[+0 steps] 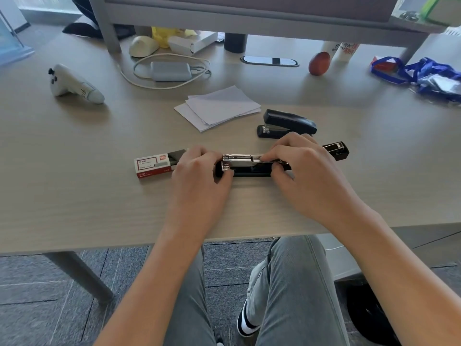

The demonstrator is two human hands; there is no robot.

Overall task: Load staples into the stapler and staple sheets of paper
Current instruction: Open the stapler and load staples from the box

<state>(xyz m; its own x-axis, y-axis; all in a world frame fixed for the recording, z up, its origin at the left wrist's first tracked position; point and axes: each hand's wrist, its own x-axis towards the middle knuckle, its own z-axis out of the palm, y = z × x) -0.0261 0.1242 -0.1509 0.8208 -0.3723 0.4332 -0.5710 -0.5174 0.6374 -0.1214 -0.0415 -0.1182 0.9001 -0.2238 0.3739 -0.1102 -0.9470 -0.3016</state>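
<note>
A white game controller (74,84) is lying at the far left of the desk (74,196). A grey power adapter (170,71) is sitting inside its looped white cable (139,82), with a cream mouse (143,46) behind it. A red egg-shaped object (319,63) is standing near a crumpled blue bag (421,73) at right.

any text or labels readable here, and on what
Staple box: red and white label with printed lines, too small and blurred to read.
White bottle at the back: red and dark characters, too blurred to read.
White controller: a faint mark on its handle, unreadable.
Open stapler and closed stapler: no visible text.
</note>
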